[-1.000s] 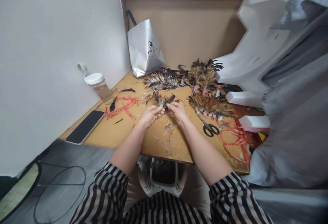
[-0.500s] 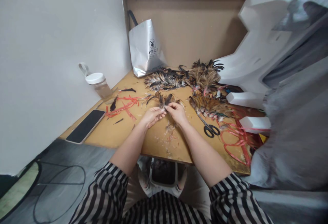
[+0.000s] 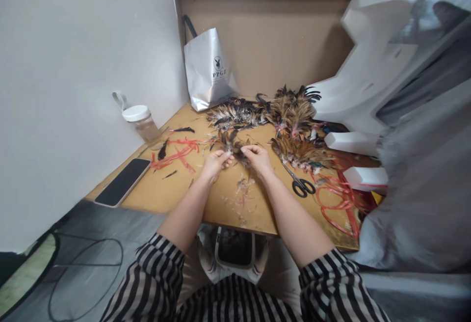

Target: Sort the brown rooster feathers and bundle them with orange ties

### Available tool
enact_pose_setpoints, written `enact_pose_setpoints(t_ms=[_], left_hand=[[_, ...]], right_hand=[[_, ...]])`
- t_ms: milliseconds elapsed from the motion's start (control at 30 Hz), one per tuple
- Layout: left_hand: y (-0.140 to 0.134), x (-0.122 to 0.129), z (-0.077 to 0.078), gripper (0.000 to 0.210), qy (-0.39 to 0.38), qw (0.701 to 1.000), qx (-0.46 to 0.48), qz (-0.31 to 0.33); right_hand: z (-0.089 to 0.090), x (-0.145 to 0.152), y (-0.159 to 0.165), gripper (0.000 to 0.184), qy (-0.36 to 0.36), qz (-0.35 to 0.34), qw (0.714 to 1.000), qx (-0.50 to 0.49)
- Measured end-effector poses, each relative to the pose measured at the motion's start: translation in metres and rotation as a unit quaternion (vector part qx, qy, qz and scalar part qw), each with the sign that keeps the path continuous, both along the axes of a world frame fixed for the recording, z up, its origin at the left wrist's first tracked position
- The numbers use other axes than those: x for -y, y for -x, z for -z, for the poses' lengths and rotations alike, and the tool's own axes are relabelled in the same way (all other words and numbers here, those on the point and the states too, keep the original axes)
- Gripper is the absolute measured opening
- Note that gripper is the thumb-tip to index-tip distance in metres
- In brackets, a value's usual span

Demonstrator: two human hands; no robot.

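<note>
Over the middle of the table, my left hand [image 3: 216,163] pinches a small bunch of brown and dark feathers [image 3: 228,140] at its base, with the tips fanning away from me. A short gap to the right, my right hand [image 3: 258,160] is closed with thumb and forefinger together. Whatever it pinches is too small to make out, and loose feathers lie around and beneath its fingertips. Black-handled scissors [image 3: 303,187] rest to the right of my right hand, their blades pointing at a tied row of brown feathers [image 3: 303,155].
Behind lie heaps of dark feathers [image 3: 239,114] and brown feathers [image 3: 292,111], near a silver bag [image 3: 209,71]. Red plastic strips [image 3: 180,154], a lidded jar [image 3: 142,123] and a phone [image 3: 123,182] are at left. Red ribbon [image 3: 336,204] and white foam [image 3: 366,178] sit at right. Below is a bin [image 3: 235,263].
My hands were together at the feather bunch and are now apart. My left hand has moved slightly left with the bunch, and my right hand slightly right.
</note>
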State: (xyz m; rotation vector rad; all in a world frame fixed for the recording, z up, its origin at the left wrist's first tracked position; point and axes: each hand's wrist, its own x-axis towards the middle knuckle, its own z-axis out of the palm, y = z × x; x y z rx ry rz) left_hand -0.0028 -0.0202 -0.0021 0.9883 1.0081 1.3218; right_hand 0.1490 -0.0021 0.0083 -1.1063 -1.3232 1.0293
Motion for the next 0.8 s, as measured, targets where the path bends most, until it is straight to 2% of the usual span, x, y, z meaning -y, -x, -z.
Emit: enact_pose_setpoints(t_ms=[67, 133, 267, 367, 433, 500, 600, 700, 800], left_hand=[[0.002, -0.001, 0.0, 0.026, 0.006, 0.999, 0.033, -0.026], [0.003, -0.002, 0.0, 0.026, 0.012, 0.997, 0.06, -0.04], [0.004, -0.004, 0.001, 0.026, 0.021, 0.995, 0.089, -0.049], [0.004, -0.003, 0.002, 0.025, 0.025, 0.995, 0.092, -0.043], [0.004, -0.002, 0.001, 0.024, 0.028, 0.995, 0.089, -0.039], [0.004, -0.002, 0.001, 0.023, 0.031, 0.995, 0.087, -0.036], [0.004, -0.002, 0.001, 0.023, 0.035, 0.995, 0.088, -0.036], [0.005, -0.003, 0.002, 0.022, 0.035, 0.994, 0.093, -0.038], [0.005, -0.004, 0.004, 0.022, 0.042, 0.994, 0.096, -0.035]], right_hand=[[0.0, -0.003, -0.008, 0.021, -0.019, 0.0, 0.997, 0.081], [-0.001, -0.003, -0.014, 0.017, -0.038, -0.013, 0.978, 0.202], [-0.006, 0.005, -0.016, 0.018, -0.061, 0.001, 0.895, 0.442], [-0.007, 0.011, -0.012, 0.022, -0.062, 0.027, 0.842, 0.535], [-0.007, 0.012, -0.01, 0.022, -0.045, 0.031, 0.827, 0.56], [-0.006, 0.011, -0.009, 0.021, -0.027, 0.026, 0.832, 0.554], [-0.004, 0.008, -0.009, 0.015, -0.013, 0.007, 0.877, 0.48], [-0.002, 0.003, -0.01, 0.009, -0.002, -0.007, 0.942, 0.335], [-0.002, -0.001, -0.01, 0.008, 0.067, -0.042, 0.988, 0.133]])
